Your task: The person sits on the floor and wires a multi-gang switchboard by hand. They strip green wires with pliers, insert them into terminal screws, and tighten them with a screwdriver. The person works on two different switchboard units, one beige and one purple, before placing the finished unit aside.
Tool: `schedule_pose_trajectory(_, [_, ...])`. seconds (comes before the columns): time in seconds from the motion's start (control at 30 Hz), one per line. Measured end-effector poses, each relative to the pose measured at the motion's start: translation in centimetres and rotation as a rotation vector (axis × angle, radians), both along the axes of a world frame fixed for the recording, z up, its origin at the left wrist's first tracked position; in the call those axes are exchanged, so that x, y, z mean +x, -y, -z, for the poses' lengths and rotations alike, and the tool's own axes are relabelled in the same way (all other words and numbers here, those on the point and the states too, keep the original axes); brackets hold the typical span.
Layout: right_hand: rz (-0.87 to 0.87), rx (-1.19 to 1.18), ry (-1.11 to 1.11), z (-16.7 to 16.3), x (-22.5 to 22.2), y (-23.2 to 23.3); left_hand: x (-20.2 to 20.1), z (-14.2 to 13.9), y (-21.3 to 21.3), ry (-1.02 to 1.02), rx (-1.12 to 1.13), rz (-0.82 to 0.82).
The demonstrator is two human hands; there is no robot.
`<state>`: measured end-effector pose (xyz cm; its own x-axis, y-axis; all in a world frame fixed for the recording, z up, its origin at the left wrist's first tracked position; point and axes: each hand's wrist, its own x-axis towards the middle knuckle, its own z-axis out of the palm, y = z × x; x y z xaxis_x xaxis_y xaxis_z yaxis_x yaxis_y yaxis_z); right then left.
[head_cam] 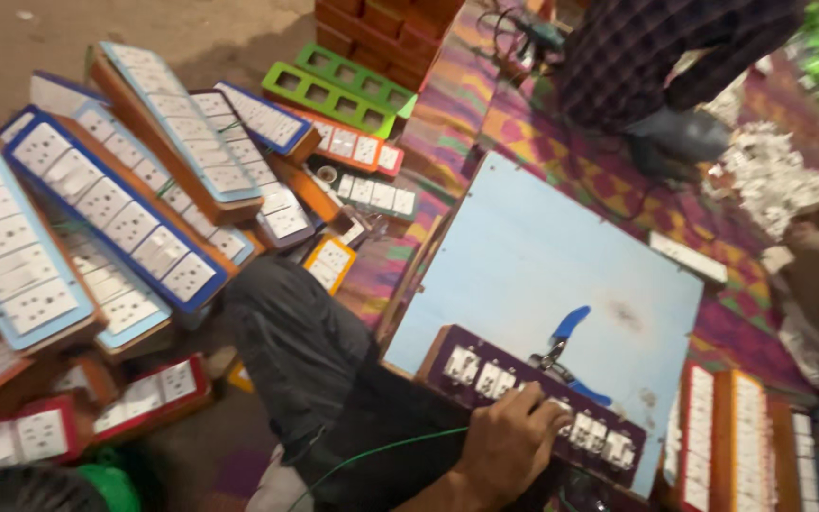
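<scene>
My left hand (512, 441) rests on the near edge of a purple switchboard (485, 379) fitted with several white switches and sockets, fingers curled over its top. The board lies on a light blue panel (533, 246) propped across my lap. Just beyond the fingers, blue-handled pliers (568, 343) lie on the panel. A thin green wire (372, 455) runs from under the hand toward the lower left. My right hand is out of view.
Several long switchboards with blue, orange and red frames (111, 204) are piled at the left, with green empty frames (329, 95) behind them. My dark-trousered knee (286, 341) is bent. More boards (737, 436) stand at the lower right. A person in a checked shirt (656, 57) sits on the patterned mat.
</scene>
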<state>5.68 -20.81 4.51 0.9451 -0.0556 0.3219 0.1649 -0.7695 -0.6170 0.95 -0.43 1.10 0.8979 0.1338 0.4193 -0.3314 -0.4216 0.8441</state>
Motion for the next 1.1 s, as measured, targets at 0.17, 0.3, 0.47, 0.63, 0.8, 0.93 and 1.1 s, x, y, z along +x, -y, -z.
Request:
schedule_pose_trajectory(0.17, [-0.093,0.132,0.003,0.1,-0.1,-1.9,-0.3,0.1,-0.2,0.027,-0.044,-0.001])
schedule_pose_trajectory(0.3, [-0.105,0.175,-0.013,-0.6,-0.4,-3.0,-0.2,-0.1,-0.1,0.057,-0.034,-0.040])
schedule_pose_trajectory(0.47, [-0.167,0.236,-0.028,-1.0,0.1,-3.5,-0.4,-0.3,-0.2,0.023,-0.031,-0.040])
schedule_pose_trajectory(0.63, [-0.216,0.304,-0.021,-1.9,-0.5,-3.0,-0.5,-0.4,-0.3,0.013,-0.030,-0.043])
schedule_pose_trajectory(0.8, [-0.222,0.317,0.037,-5.8,0.5,-1.6,-0.4,-0.4,-0.2,0.024,-0.023,-0.058])
schedule_pose_trajectory(0.93, [0.090,-0.370,-0.204,-4.6,4.1,-0.4,-0.4,-0.4,-0.3,0.037,-0.017,-0.083])
schedule_pose_trajectory(1.1, [0.177,-0.194,-0.107,1.8,5.6,1.8,-0.3,-0.6,-0.4,0.036,-0.014,-0.084])
